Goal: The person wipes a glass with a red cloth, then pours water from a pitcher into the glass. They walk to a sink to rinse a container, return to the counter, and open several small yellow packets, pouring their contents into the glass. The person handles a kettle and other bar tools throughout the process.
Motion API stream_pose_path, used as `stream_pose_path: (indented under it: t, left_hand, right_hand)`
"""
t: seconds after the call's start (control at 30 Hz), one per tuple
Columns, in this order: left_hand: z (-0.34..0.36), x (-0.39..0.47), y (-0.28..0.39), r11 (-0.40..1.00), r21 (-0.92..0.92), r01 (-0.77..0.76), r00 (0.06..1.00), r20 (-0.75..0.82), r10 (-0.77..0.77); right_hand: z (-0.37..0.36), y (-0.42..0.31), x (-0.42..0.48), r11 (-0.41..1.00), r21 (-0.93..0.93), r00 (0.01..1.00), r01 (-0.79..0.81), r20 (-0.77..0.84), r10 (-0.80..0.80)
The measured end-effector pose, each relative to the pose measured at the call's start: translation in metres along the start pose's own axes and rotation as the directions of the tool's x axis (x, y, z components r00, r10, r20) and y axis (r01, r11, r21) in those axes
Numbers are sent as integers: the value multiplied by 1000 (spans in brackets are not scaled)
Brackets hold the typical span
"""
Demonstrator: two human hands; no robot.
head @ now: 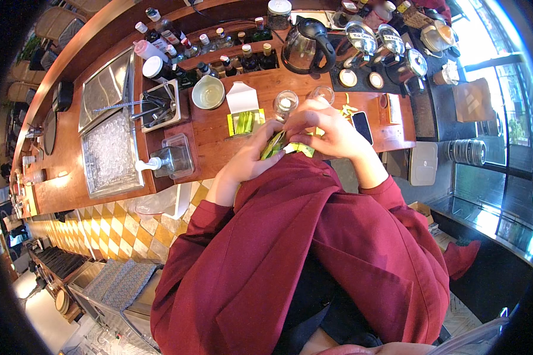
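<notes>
My left hand [258, 153] holds a small green sachet [272, 147] in front of my dark red jacket. The fingers of my right hand [324, 128] are bent over the sachet's upper edge and pinch it; the fingertips partly hide one another. Another green and white packet [303, 150] shows below my right hand, partly covered. Just beyond the hands, a clear glass [286, 103] and a second glass [324, 94] stand on the wooden counter [213, 146]. Left of them is an opened box [243, 123] with a row of green sachets inside.
Torn yellow-green strips [347, 110] and a smartphone [362, 127] lie to the right. Behind stands an electric kettle [304, 49]. A pale bowl [208, 92], a pump bottle [164, 163], an ice bin [111, 151] and several bottles [213, 42] are leftward. Metal-lidded jugs [359, 37] stand back right.
</notes>
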State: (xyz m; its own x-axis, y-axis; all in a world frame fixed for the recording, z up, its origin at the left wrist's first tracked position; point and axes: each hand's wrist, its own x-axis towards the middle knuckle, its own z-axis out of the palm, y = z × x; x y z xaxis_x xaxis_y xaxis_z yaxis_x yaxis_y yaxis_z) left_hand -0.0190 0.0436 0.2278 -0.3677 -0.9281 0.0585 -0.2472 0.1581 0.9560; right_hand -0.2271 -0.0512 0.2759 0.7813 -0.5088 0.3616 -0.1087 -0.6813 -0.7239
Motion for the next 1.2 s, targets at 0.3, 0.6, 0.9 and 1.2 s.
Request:
stream_pose_path:
  t: [0.3, 0.6, 0.9, 1.2]
  left_hand:
    - [3, 2, -12, 988, -151, 17, 1000, 13, -15]
    - [9, 9, -20, 969, -182, 167, 985, 67, -157]
    - [-3, 1, -83, 906, 243, 346, 936, -23, -351]
    - [12, 15, -64, 937, 225, 266, 959, -162, -233]
  right_hand:
    - [-8, -6, 5, 984, -161, 994, 72, 98, -56]
    - [-6, 5, 4, 989, -110, 995, -96, -28, 94]
    - [34, 129, 7, 858, -425, 957, -288, -158, 243]
    - [92, 195, -9, 680, -696, 962, -229, -55, 268]
